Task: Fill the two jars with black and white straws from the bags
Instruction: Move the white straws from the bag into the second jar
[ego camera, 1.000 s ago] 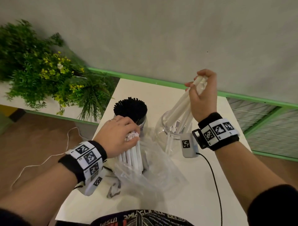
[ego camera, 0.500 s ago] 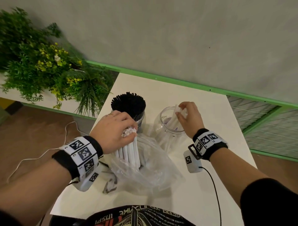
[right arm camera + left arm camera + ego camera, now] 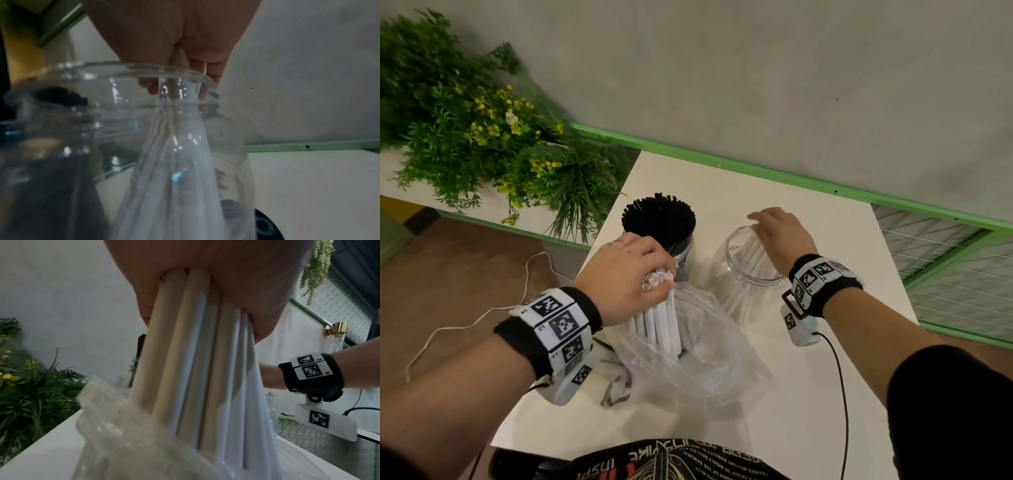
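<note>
Black straws [image 3: 659,219] pack the left jar [image 3: 686,248]. To its right stands the clear jar [image 3: 724,274] with white straws [image 3: 751,253] leaning inside. My right hand [image 3: 780,233] sits at that jar's mouth. In the right wrist view its fingers [image 3: 213,76] close round the tops of the white straws [image 3: 170,178] just inside the rim [image 3: 131,69]. My left hand [image 3: 626,274] grips the top of an upright bundle of white straws [image 3: 659,318] standing in a clear plastic bag [image 3: 702,359]. The left wrist view shows that bundle [image 3: 191,369] rising from the bag [image 3: 115,426].
All this stands on a white table [image 3: 808,428] whose left edge runs close by the black jar. A crumpled bag [image 3: 616,390] lies under my left wrist. A black cable [image 3: 839,377] trails from my right wrist. Plants [image 3: 465,137] stand at the left and a green rail [image 3: 756,171] runs behind.
My right hand has come down from high above the clear jar to its mouth, lowering a handful of white straws inside. My left hand has kept its grip on the bundle.
</note>
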Demonstrator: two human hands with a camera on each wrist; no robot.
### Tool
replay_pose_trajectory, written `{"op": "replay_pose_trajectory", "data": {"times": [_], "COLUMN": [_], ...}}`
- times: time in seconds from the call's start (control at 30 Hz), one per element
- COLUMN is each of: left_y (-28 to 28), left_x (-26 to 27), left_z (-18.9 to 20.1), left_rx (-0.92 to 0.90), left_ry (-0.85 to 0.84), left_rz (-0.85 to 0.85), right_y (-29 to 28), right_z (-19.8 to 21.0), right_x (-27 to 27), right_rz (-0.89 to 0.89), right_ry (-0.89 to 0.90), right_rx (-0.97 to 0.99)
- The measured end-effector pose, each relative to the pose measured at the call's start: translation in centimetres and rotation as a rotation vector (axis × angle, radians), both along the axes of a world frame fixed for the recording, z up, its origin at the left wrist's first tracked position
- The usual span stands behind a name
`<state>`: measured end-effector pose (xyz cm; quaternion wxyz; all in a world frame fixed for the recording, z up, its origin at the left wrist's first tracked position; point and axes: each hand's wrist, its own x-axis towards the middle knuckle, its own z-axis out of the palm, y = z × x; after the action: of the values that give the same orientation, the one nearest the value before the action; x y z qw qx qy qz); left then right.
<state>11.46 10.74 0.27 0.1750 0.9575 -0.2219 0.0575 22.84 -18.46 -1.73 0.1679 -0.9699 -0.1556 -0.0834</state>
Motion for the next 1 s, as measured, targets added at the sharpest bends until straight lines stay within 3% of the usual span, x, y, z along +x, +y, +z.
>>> {"op": "replay_pose_trajectory", "data": {"times": [0.17, 0.37, 0.57, 1.0], "left_y": [0.0, 0.4, 0.6, 0.4], "left_x": [-0.1, -0.3, -0.5, -0.3], "left_z": [0.0, -0.1, -0.2, 0.0], "left_rx": [-0.001, -0.009, -0.012, -0.007], "left_ry": [-0.001, -0.013, -0.032, -0.018], "left_rz": [0.004, 0.021, 0.031, 0.026], "right_y": [0.0, -0.6, -1.6, -1.8], "right_z": [-0.2, 1.3, 0.0, -0.9], "right_x": [0.6, 1.2, 0.6, -1.5], "right_rz": [0.07, 0.058, 0.046, -0.032], "right_ry": [-0.004, -0.158, 0.036, -0.008], "right_rx": [-0.017, 0.14, 0.012, 0.132]}}
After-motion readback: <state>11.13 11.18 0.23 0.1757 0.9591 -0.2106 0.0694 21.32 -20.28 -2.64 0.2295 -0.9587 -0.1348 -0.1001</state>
